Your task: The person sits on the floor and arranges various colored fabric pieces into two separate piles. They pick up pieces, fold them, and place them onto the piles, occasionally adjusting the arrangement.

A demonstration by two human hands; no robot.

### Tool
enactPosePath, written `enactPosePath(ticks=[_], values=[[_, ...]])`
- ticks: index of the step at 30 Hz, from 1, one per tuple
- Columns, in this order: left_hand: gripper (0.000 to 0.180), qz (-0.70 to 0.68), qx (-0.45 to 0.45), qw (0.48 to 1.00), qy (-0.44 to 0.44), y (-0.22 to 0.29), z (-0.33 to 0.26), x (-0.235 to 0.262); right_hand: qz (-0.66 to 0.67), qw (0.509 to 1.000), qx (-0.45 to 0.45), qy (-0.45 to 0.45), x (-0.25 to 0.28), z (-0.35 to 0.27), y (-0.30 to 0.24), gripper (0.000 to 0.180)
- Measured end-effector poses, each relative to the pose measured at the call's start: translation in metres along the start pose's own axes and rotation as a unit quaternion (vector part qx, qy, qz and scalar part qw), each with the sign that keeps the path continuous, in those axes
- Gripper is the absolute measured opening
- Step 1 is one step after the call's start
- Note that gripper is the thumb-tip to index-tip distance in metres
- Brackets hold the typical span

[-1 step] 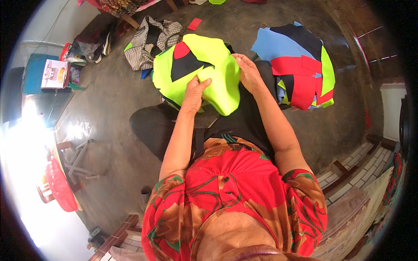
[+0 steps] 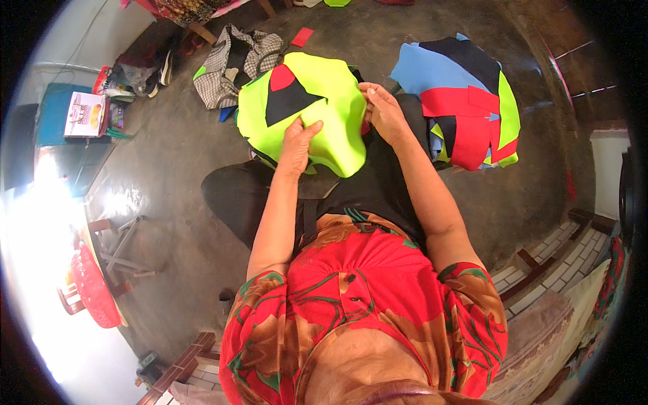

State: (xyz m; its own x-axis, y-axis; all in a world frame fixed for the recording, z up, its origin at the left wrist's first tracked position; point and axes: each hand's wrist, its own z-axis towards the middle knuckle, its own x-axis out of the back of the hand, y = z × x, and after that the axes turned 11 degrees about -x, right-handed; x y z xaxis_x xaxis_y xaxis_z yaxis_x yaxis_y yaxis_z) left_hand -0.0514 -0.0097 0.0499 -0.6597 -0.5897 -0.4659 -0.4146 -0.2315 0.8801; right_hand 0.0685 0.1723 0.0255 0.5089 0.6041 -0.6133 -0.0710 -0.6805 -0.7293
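Note:
A neon yellow-green fabric piece [image 2: 341, 128] lies over a heap of cut fabric in front of my lap. My left hand [image 2: 295, 145] grips its near left part, thumb on top and the other fingers hidden underneath. At the right edge of the piece, my right hand [image 2: 385, 111] has its fingers bent together in a pinch, their tips partly hidden. A black fabric piece [image 2: 287, 101] and a red scrap [image 2: 281, 77] show on top of the heap. Below my right fingers, a bit of red peeks out.
To the right stands a second heap with a blue fabric piece [image 2: 425, 67] and a red fabric piece [image 2: 459, 128]. A checked cloth [image 2: 216, 81] lies far left on the floor, near a red scrap [image 2: 302, 37]. A red plastic chair [image 2: 94, 287] is at left.
The right side of the yellow-green piece has dropped and shifted slightly left, flattening the fold by my left thumb. A bit of red now shows under my right hand.

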Motion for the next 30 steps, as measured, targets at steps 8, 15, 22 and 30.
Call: enactPosePath(ticks=[8, 15, 22, 30], values=[[0.036, 0.108, -0.052, 0.992, 0.023, 0.027, 0.004, 0.016, -0.022, 0.998, -0.023, 0.045, -0.014, -0.007, -0.008, 0.037], [0.042, 0.051, -0.064, 0.996, -0.031, 0.046, 0.017, -0.019, 0.002, 1.0, -0.02, 0.019, -0.007, -0.007, -0.009, 0.04], [0.04, 0.343, 0.014, 0.937, 0.067, -0.047, 0.033, 0.069, -0.065, 0.994, -0.026, 0.083, -0.012, -0.005, -0.001, 0.035], [0.05, 0.444, -0.069, 0.889, 0.087, -0.066, 0.025, 0.072, -0.128, 0.989, -0.016, 0.072, -0.007, -0.002, 0.007, 0.037]])
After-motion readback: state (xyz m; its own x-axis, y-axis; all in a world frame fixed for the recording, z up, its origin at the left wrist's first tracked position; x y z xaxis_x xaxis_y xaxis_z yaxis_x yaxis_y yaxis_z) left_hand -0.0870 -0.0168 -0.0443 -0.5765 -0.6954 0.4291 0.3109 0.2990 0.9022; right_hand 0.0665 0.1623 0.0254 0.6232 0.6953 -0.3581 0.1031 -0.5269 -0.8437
